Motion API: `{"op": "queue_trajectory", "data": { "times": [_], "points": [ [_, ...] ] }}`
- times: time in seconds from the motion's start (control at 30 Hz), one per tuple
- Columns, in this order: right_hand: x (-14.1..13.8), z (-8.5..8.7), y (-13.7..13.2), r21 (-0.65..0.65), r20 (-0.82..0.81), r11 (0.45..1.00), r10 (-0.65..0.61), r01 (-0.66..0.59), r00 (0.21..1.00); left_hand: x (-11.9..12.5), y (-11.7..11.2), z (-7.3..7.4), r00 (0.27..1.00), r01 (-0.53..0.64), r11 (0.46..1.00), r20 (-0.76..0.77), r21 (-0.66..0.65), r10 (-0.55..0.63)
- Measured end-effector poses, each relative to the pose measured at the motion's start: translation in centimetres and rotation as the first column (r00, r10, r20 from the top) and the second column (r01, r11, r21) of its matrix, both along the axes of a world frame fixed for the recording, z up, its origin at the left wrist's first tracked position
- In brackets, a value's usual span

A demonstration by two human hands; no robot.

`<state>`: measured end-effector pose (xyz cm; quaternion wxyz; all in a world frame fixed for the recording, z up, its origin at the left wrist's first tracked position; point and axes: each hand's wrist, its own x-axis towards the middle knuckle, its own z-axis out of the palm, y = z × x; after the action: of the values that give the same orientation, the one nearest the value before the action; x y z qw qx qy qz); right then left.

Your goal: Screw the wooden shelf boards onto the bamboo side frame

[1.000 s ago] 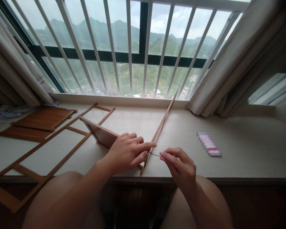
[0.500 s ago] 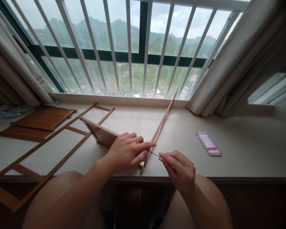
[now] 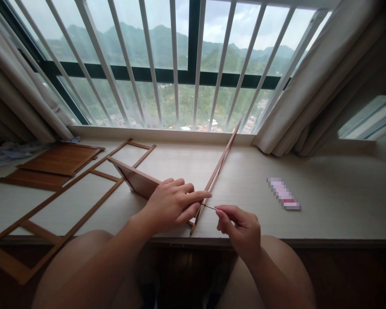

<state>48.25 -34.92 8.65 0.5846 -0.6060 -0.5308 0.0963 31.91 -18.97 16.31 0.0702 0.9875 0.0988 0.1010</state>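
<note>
From my remote seat I take the edge-on wooden frame (image 3: 228, 146) as landmark; it stands on the pale ledge (image 3: 334, 184), its near end close to the front edge. At its near part, my right hand (image 3: 239, 227) pinches one thin metal rod (image 3: 210, 207) between thumb and fingers, the tip meeting the wood. My left hand (image 3: 172, 206) drapes over one tilted panel (image 3: 140, 181) just left of the frame, index finger reaching onto it; whether it truly grips, I can't tell. Further left lies one flat frame (image 3: 93, 210), three openings enclosing ledge surface, its near end jutting past the front edge. Beyond that, two brown panels (image 3: 62, 159) overlap. Right of the landmark, a wide stretch of ledge runs to one blurred pink item (image 3: 283, 194) and past it.
</note>
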Motion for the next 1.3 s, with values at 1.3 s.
{"op": "queue_trajectory", "data": {
  "times": [1.3],
  "points": [
    [1.3,-0.6,0.5,0.197,0.177,0.975,0.072,-0.107,0.982,0.1,0.0,-0.2,1.0,0.001,1.0,-0.004,0.018,-0.001]
  ]
}}
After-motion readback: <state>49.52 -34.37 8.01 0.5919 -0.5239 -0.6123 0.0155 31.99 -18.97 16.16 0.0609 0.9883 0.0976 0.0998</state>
